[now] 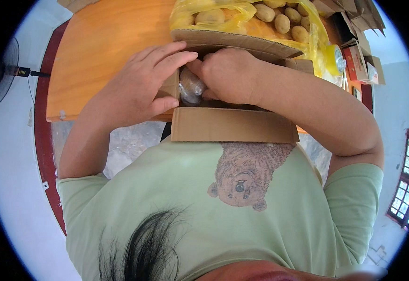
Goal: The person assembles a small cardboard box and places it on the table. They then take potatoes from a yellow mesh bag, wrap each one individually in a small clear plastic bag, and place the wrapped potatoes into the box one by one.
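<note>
An open cardboard box (234, 124) stands at the table's near edge, close against my shirt, with its flaps folded outward. My right hand (227, 75) reaches into it, fingers curled beside a brown, rounded item in clear plastic wrap (191, 86); whether they grip it cannot be told. At the box's left side is my left hand (162, 75), its thumb and fingers apart around the left flap and edge. The rest of the box's contents lie hidden under my right hand and forearm.
Beyond the box, a yellow plastic bag (244, 26) holds several potatoes (282, 24). A yellow-and-white roll (335, 59) stands right of it. Further right are cardboard boxes (357, 63). The orange tabletop (95, 59) extends left, with a fan (5, 72) beyond.
</note>
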The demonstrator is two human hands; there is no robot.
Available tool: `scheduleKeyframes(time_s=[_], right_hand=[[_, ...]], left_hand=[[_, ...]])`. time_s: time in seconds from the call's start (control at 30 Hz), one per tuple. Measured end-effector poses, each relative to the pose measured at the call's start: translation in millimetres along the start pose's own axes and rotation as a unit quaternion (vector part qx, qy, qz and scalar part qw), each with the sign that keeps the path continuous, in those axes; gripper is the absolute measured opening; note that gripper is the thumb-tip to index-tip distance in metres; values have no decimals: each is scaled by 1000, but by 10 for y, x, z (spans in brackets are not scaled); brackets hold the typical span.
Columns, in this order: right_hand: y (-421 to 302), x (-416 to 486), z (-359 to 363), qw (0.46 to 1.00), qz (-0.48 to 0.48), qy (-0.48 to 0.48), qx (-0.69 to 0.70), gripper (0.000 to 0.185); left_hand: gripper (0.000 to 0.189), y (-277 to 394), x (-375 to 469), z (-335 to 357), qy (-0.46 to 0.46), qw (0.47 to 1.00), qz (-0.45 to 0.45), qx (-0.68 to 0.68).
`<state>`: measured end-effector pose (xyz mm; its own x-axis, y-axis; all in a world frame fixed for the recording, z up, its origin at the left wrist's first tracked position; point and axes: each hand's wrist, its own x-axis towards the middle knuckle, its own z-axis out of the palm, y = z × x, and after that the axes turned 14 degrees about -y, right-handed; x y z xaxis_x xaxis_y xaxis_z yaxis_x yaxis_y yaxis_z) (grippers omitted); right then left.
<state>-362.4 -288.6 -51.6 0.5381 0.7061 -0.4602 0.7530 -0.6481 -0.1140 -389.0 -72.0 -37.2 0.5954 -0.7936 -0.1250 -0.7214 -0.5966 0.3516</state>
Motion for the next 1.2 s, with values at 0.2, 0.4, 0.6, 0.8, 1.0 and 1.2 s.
scheduleKeyframes(time_s=[0.2,0.4,0.6,0.8,1.0,1.2], right_hand=[[-1,-41,-148,997,8,-71,36,52],[152,-126,-70,996,18,-23,86,44],[133,-86,23,996,11,21,86,31],[126,-144,-53,990,8,5,143,38],[322,-150,-14,967,-49,0,252,38],[405,-424,-99,971,-57,-4,233,37]], left_hand=[[78,34,18,-22,-6,1000,-5,0],[77,12,7,-5,-9,1000,-6,1],[77,28,16,-15,-7,1000,-4,4],[78,11,10,-3,-6,1000,-6,-1],[77,19,13,-7,-4,1000,-7,-16],[73,32,-6,-8,-12,1000,-17,-14]])
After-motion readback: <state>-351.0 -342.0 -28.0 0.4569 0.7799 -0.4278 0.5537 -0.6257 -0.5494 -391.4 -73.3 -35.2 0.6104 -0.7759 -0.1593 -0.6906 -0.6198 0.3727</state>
